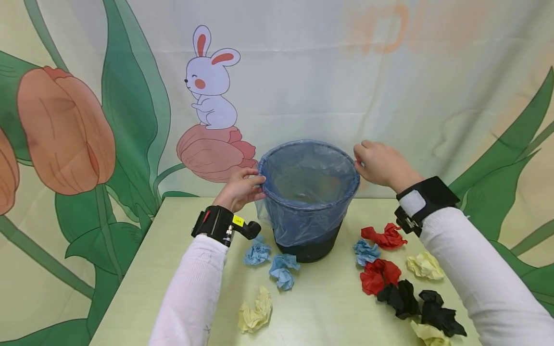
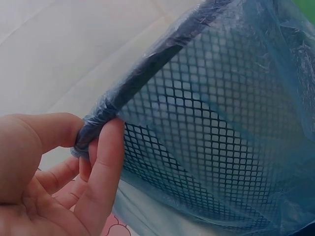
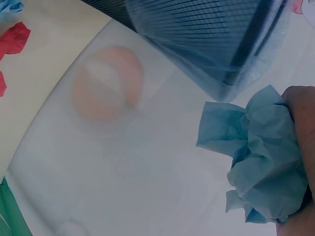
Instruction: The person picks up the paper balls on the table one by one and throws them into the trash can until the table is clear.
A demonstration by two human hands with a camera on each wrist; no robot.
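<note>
A black mesh wastebasket [image 1: 309,250] stands on the table, lined with a translucent blue plastic bag [image 1: 294,228] folded over its rim. My left hand [image 1: 243,188] grips the left side of that rim; in the left wrist view, thumb and fingers [image 2: 106,157] pinch the bag-covered edge. Beside the right rim, my right hand [image 1: 383,165] holds a crumpled ball of light blue paper [image 3: 268,157], seen only in the right wrist view. There the paper sits just outside the bag's edge, with a small gap between them. Little shows inside the bag.
Left of the basket's base lie blue paper balls [image 1: 257,252] and a pale yellow one [image 1: 255,311]. To its right are red [image 1: 381,276], blue [image 1: 366,252], yellow [image 1: 425,265] and black [image 1: 441,315] crumpled papers. A printed curtain [image 1: 303,86] hangs behind the table.
</note>
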